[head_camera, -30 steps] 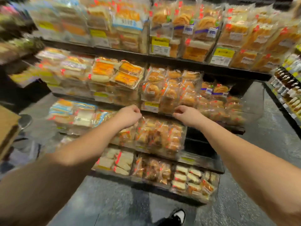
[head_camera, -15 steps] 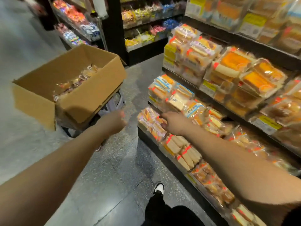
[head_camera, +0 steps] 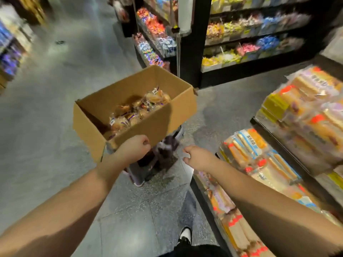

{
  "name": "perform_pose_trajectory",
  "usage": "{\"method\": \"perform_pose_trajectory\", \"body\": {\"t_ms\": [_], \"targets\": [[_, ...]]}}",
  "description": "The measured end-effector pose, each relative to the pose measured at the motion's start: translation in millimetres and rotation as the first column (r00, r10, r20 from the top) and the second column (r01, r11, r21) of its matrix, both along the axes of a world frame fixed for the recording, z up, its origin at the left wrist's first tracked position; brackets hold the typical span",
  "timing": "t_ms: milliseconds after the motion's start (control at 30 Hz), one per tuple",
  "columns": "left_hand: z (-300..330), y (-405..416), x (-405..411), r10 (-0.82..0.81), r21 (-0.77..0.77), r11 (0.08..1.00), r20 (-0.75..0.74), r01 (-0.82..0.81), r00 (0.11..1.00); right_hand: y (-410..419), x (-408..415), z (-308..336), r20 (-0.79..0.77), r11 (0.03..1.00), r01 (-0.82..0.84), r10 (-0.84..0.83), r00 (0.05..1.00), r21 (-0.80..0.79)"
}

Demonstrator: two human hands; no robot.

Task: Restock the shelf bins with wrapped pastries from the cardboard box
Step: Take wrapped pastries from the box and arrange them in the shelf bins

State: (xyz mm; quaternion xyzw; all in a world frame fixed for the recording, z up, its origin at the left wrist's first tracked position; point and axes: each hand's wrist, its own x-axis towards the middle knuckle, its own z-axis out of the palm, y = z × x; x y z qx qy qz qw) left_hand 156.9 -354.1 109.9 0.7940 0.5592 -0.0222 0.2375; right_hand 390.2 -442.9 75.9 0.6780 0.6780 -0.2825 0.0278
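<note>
Floor [head_camera: 55,112]: grey, aisle runs toward 12 o'clock.
Cardboard box [head_camera: 159,117]: open top, propped on a stool or cart only partly seen below it; long axis runs from 8 o'clock to 2 o'clock.
Wrapped pastries [head_camera: 137,110]: loose heap along the box bottom, spread along that same axis.
Left hand [head_camera: 132,149]: fingers curled in, holding nothing visible; knuckles just at the box's near wall. Pastries lie at 12 o'clock from it, over the wall.
Right hand [head_camera: 197,157]: fingers loosely curled, nothing held; apart from the box, pastries at 11 o'clock.
Nearer hand: left, by my judgement.
Step in hand: likely a reach into the box for more stock.
Shelf bins [head_camera: 269,164]: at 3 o'clock, already well filled with packets; blurred.
Sweets shelving [head_camera: 250,43]: at 1 o'clock, beyond the box.
</note>
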Motion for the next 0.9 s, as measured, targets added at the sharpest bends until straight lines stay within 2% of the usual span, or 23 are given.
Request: {"method": "perform_pose_trajectory", "body": {"t_ms": [233,533,733,900], "targets": [[-2.3,84.3,15.4,0.111,0.009,0.994,0.074,-0.112,0.991,110.7,17.6,6.0,0.02,0.999,-0.005,0.004,1.0,0.04],[-43.4,245.7,32.1,0.195,-0.038,0.981,0.096,-0.192,0.976,272.7,34.5,-5.1,0.035,0.979,0.152,-0.158,0.987,0.136],[-94.3,378.2,48.5,0.125,-0.074,0.989,0.003,-0.124,0.992,402.0,50.4,-30.2,0.069,0.959,0.279,-0.281,0.957,0.04],[-151.8,460.9,61.1,-0.086,-0.018,0.996,-0.12,0.085,0.989,484.9,61.9,-80.9,0.073,0.927,0.363,-0.357,0.931,-0.096]]}}
